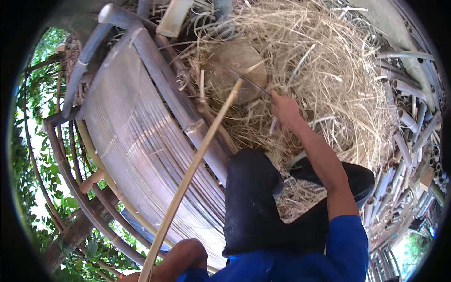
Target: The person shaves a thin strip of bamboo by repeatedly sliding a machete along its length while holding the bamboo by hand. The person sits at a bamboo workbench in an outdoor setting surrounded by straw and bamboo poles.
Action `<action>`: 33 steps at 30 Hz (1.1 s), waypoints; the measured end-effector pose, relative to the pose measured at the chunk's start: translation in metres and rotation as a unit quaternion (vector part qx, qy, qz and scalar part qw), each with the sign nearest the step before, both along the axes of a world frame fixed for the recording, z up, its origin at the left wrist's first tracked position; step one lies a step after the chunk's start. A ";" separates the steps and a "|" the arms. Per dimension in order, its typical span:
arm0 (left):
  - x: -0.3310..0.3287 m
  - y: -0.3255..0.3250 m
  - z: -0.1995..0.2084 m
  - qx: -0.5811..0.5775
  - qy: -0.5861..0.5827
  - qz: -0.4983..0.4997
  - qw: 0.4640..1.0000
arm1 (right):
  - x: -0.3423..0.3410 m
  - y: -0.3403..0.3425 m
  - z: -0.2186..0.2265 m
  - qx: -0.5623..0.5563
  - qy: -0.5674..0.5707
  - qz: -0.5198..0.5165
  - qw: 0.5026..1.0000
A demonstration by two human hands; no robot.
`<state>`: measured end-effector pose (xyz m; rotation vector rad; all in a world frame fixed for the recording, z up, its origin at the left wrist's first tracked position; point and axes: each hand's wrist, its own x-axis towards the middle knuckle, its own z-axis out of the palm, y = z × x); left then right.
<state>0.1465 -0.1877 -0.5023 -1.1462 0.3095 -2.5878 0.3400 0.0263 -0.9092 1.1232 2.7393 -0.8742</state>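
Observation:
My right hand (284,109) is closed round a knife whose thin dark blade (254,83) points up and to the left. Near the blade lies the far, pointed end of a long pale bamboo strip (197,157), which slants down to the lower left edge. Beneath the blade and the strip's tip sits a round wooden block (225,58). My left forearm (185,256) is bent at the bottom, reaching left to the near end of the strip. The fingers of my left hand do not show, so its grip there is hidden.
A slatted bamboo bench (136,117) with a thick pole frame stands on the left. Pale shavings (324,84) heap around the block. My bent legs (251,202) are in front of me. Cut bamboo pieces (406,120) are piled along the right.

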 end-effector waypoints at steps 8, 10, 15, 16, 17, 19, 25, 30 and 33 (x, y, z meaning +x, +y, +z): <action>-0.001 -0.042 -0.007 -0.375 -0.029 0.189 0.907 | -0.037 -0.041 0.081 -0.031 0.088 -0.013 0.996; 0.001 -0.041 -0.006 -0.405 -0.047 0.211 0.888 | -0.046 -0.067 0.107 0.008 0.203 0.030 0.979; 0.002 -0.033 -0.005 -0.417 -0.056 0.193 0.886 | -0.056 -0.073 0.125 0.032 0.351 0.100 0.930; 0.000 -0.031 -0.005 -0.406 -0.077 0.247 0.876 | -0.058 -0.069 0.110 0.017 0.297 0.066 0.952; -0.002 -0.031 -0.006 -0.394 -0.099 0.302 0.862 | -0.061 -0.064 0.094 0.001 0.241 0.034 0.970; -0.004 -0.029 -0.009 -0.393 -0.096 0.284 0.869 | -0.057 -0.047 0.059 -0.013 0.169 -0.007 0.985; -0.004 -0.022 -0.010 -0.374 -0.070 0.252 0.890 | -0.007 0.012 0.005 -0.014 0.014 -0.067 0.998; -0.007 -0.027 -0.005 -0.367 -0.108 0.150 0.912 | -0.033 -0.011 0.068 -0.090 0.017 -0.058 0.994; -0.017 -0.039 -0.014 -0.498 0.002 0.571 0.653 | -0.052 -0.050 0.124 -0.005 0.128 0.027 0.991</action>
